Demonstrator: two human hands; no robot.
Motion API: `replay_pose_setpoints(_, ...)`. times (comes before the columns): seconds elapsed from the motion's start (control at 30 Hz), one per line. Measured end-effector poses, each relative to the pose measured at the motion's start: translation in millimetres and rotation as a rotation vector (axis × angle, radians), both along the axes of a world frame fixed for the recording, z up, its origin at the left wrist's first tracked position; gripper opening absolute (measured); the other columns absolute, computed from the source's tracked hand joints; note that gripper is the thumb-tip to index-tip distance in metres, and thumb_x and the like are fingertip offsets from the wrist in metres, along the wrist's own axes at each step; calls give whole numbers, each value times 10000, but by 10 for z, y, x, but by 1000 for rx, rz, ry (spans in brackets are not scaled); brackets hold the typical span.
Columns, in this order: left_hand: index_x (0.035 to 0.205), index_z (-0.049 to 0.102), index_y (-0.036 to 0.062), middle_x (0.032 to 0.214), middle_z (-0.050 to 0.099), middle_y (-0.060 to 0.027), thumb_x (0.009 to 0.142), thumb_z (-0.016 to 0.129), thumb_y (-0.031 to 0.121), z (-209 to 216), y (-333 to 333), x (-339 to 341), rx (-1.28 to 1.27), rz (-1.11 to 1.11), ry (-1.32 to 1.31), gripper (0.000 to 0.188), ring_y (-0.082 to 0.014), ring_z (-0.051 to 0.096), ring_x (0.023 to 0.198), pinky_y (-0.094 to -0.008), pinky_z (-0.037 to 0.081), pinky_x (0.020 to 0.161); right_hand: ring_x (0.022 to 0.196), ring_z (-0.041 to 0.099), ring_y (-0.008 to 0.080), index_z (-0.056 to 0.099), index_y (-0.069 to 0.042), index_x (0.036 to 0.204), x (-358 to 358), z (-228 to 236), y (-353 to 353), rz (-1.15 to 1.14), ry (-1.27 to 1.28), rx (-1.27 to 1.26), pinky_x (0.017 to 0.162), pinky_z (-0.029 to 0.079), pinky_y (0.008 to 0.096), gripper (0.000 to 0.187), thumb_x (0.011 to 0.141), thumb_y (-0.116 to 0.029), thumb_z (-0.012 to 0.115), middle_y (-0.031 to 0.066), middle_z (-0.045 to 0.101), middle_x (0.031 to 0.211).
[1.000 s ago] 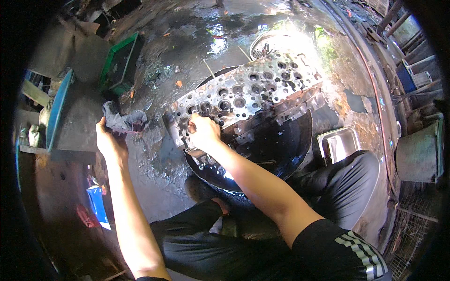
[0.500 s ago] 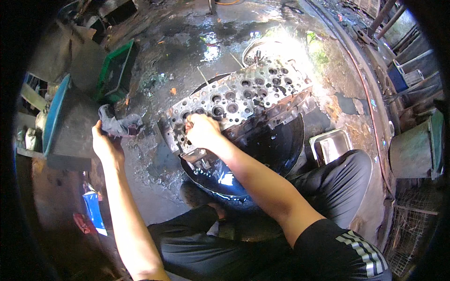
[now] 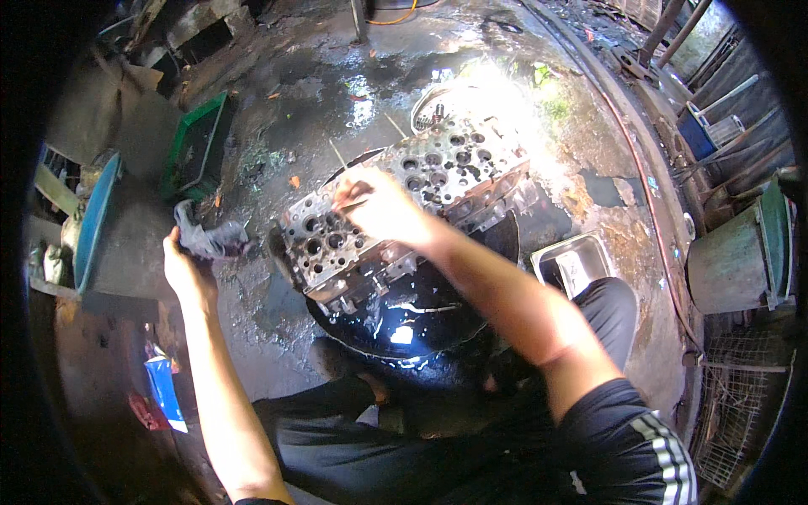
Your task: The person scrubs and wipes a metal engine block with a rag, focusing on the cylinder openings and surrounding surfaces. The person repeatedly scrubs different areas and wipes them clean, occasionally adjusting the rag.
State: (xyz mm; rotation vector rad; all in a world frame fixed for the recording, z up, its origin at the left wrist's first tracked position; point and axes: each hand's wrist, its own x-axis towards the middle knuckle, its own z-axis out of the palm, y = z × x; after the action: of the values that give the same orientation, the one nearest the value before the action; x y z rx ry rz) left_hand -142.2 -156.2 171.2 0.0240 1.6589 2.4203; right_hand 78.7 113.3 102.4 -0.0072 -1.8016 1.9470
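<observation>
1. Block [image 3: 454,181]: right hand [image 3: 383,209] over its middle, fingers curled, blurred; can't tell if grasping anything.
2. Right hand shifted off left-end holes, now uncovered; contact there likely paused.
3. Left hand [image 3: 189,273] clutches rag [image 3: 206,239], left of block.
4. Block lies across black basin [image 3: 454,324].

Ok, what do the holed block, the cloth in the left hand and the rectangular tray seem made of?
The holed block: metal, possibly cast; its grey flat top catches light between dark stains. The cloth: matt grey fabric, judging by its soft folds; fibre unclear. The tray: probably stainless steel, from its smooth, bright silvery reflections.
</observation>
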Motion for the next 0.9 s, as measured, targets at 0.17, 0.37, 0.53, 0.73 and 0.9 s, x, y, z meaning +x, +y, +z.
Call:
replay_pose_setpoints(0.17,963,605,12,890,606,-79,968,550,221,-544,215,288,-600,-47,494,216,-173,539,860,-330,439,830,1003,699,189,712,-68,1004,1040,578,1620,-376,-54,865,931,555,281,251,799,56,638,92,726,1027)
replay_pose_setpoints(0.37,964,516,-24,894,595,-170,978,541,170,-1422,882,979,-898,-147,529,196,-267,556,842,-390,448,817,863,669,140,736,-69,911,1466,259,2216,-474,-468,275,823,538,270,68,896,-88,672,41,736,940)
replay_pose_setpoints(0.53,1064,492,-32,1059,591,-275,952,574,236,-1729,1248,1259,-1337,-18,791,302,-497,584,946,-525,462,834,898,662,182,595,2,923,1429,-227,2237,-337,-265,598,781,516,337,71,887,-30,647,111,651,869)
replay_pose_setpoints(0.73,1049,497,-2,1055,585,-252,927,593,225,-1711,1301,1277,-1414,-45,700,275,-485,591,931,-532,463,800,761,641,427,555,-14,895,1169,-323,2202,-354,-313,758,651,491,448,93,822,-15,613,212,635,760)
replay_pose_setpoints(0.9,1044,500,-16,1052,592,-252,918,602,218,-1713,1309,1300,-1407,-14,679,285,-483,595,936,-523,465,796,767,629,446,560,-37,884,995,-249,2135,-319,-480,749,668,474,518,50,835,-36,568,223,639,774)
